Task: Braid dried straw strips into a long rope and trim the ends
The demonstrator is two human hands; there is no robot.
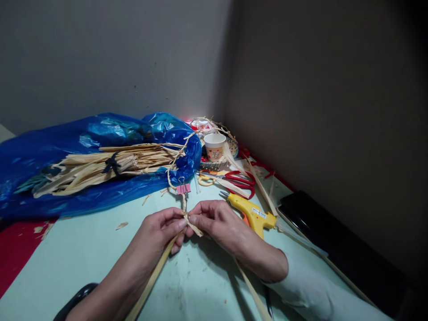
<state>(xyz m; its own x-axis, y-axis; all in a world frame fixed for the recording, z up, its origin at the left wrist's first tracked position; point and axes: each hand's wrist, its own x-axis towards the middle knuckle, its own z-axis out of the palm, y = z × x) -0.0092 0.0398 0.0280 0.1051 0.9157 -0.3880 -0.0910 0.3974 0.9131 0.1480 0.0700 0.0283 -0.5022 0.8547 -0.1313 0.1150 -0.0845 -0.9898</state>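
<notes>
A narrow braid of dried straw strips (183,203) runs down from a pink binder clip (183,189) to my fingers. My left hand (169,225) pinches the braid's lower end, and a long pale strip (154,275) trails from it toward the bottom edge. Close against it, my right hand (214,220) grips the same end between thumb and fingers. A short strip end (194,226) sticks out between the two thumbs. Another long strip (251,287) emerges below my right wrist. The exact crossing of the strips is hidden by my fingers.
A bundle of dried strips (96,171) tied with dark cord lies on a blue plastic bag (76,207). Behind my right hand are a yellow glue gun (252,211), red-handled scissors (239,180) and a paper cup (214,147). A black object (334,240) borders the right side.
</notes>
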